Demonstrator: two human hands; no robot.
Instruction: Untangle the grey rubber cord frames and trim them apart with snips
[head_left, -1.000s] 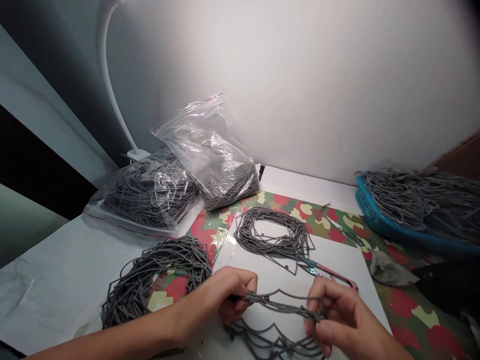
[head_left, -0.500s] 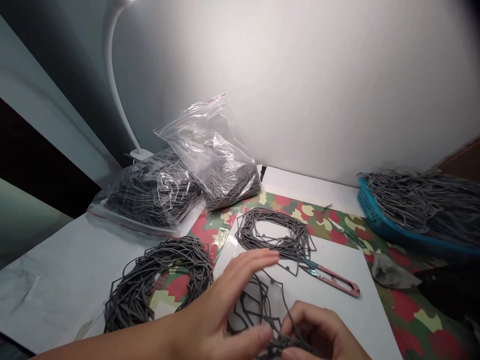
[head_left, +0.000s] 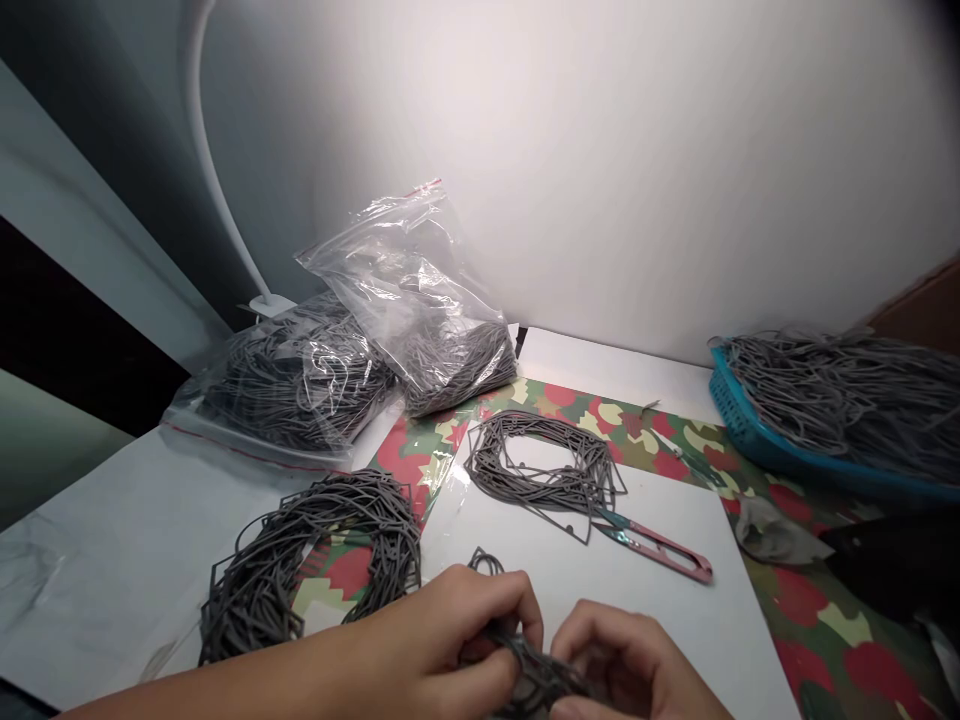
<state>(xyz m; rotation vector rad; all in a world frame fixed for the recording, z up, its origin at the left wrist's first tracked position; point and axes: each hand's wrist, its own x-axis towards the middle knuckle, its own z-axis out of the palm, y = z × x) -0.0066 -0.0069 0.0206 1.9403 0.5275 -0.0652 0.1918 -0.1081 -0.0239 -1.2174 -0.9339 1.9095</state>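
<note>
My left hand (head_left: 450, 640) and my right hand (head_left: 622, 665) are closed side by side at the bottom edge, both gripping a crumpled bundle of thin grey rubber gaskets (head_left: 532, 675) over a white sheet (head_left: 660, 620). A loop of the bundle sticks up beside my left fingers. Just beyond lies a flat ring-shaped pile of the same gaskets (head_left: 544, 470). A thicker ring pile (head_left: 315, 560) rests to the left of my left hand. Pink thread snips (head_left: 660, 553) lie on the sheet by the far pile.
Two clear zip bags (head_left: 360, 350) of grey gaskets sit at the back left under a white lamp arm (head_left: 217, 190). A blue basket (head_left: 765, 440) heaped with gaskets stands at the right. A camouflage mat (head_left: 817, 610) covers the table.
The gaskets that were stretched between my hands have been gathered into a tight bundle. My left hand opened flat briefly, then closed again. Both hands moved closer together and lower.
</note>
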